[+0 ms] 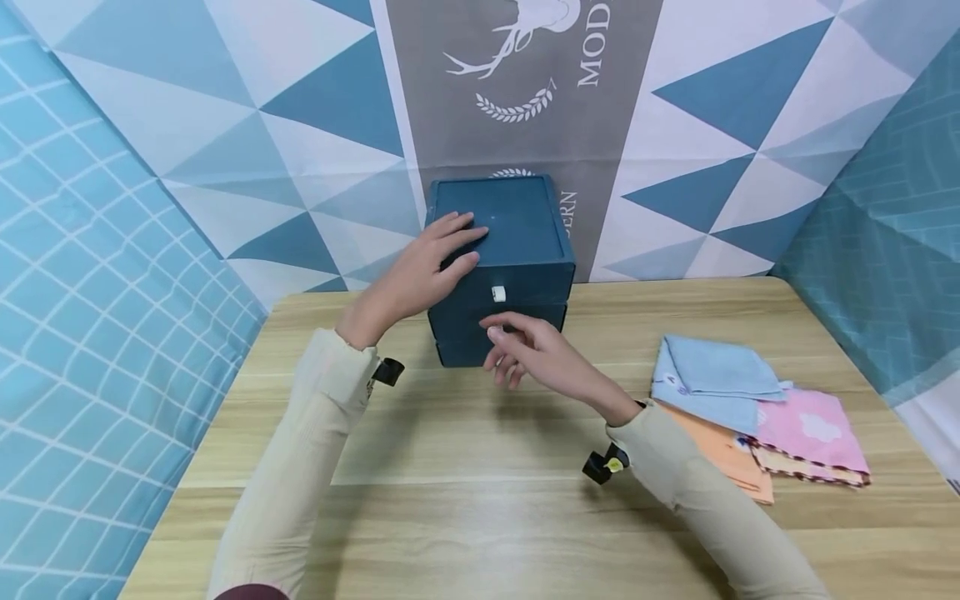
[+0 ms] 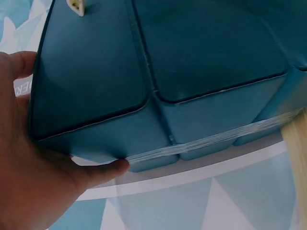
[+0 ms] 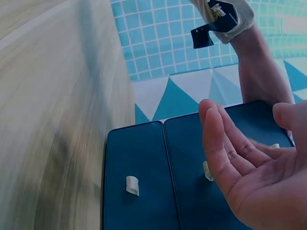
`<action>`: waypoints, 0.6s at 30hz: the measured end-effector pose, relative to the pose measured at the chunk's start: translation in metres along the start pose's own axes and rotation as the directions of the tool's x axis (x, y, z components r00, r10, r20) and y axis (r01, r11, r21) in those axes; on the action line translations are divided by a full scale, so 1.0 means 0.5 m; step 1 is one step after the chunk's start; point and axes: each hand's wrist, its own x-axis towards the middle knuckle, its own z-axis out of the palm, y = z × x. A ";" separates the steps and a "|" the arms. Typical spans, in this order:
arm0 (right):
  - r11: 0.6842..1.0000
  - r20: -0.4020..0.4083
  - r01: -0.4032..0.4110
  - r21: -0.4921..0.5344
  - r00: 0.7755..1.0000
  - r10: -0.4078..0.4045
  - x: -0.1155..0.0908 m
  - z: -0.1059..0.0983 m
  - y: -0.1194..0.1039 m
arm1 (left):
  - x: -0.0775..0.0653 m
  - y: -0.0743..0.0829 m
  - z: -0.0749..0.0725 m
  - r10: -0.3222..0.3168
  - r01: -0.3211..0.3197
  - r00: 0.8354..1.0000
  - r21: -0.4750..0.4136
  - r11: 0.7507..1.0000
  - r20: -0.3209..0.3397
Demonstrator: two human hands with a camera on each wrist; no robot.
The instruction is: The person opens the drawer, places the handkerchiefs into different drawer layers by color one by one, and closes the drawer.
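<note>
A dark blue box with stacked drawers (image 1: 517,218) stands against the back wall. Small white pulls (image 3: 132,186) dot the drawer fronts, and all drawers look closed. My left hand (image 1: 420,271) rests over its top left edge, fingers stretched across the top. In the left wrist view one finger (image 2: 108,172) of that hand touches the box's side. My right hand (image 1: 536,354) hovers before the drawer fronts, fingers loosely bent, holding nothing. In the right wrist view that hand partly covers a middle pull (image 3: 207,171).
Folded cloths lie at the table's right: a light blue one (image 1: 720,371), an orange one (image 1: 731,458) and a pink one (image 1: 817,429). Patterned fabric (image 1: 315,125) hangs behind the box. Beneath everything is a wood-grain table (image 1: 465,517).
</note>
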 end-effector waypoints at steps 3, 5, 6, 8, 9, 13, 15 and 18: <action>0.997 -0.002 -0.025 0.079 1.000 0.025 0.006 -0.001 0.004 | 0.014 -0.004 -0.003 -0.006 0.006 1.000 -0.010 1.000 0.031; 0.992 -0.004 -0.029 0.121 1.000 0.030 0.013 -0.002 0.003 | 0.025 -0.008 -0.011 -0.014 0.015 0.999 -0.013 1.000 0.048; 0.990 -0.005 -0.031 0.140 0.999 0.032 0.016 -0.002 0.002 | 0.029 -0.011 -0.014 -0.019 0.020 0.998 -0.015 1.000 0.056; 0.984 -0.005 -0.036 0.175 0.999 0.037 0.022 -0.003 0.000 | 0.037 -0.020 -0.016 -0.031 0.032 0.997 -0.010 0.999 0.073; 0.981 -0.004 -0.038 0.191 0.999 0.040 0.025 -0.003 -0.002 | 0.039 -0.024 -0.016 -0.035 0.036 0.996 -0.005 0.999 0.078; 0.969 -0.003 -0.044 0.243 0.999 0.046 0.037 -0.007 -0.008 | 0.041 -0.031 -0.008 -0.047 0.046 0.996 0.007 0.999 0.070; 0.961 -0.004 -0.045 0.274 0.999 0.048 0.041 -0.011 -0.011 | 0.040 -0.028 -0.004 -0.047 0.046 0.997 0.008 0.999 0.062; 0.948 -0.016 -0.049 0.314 0.998 0.057 0.044 -0.017 -0.014 | 0.039 -0.019 -0.001 -0.057 0.056 0.996 0.008 0.998 0.063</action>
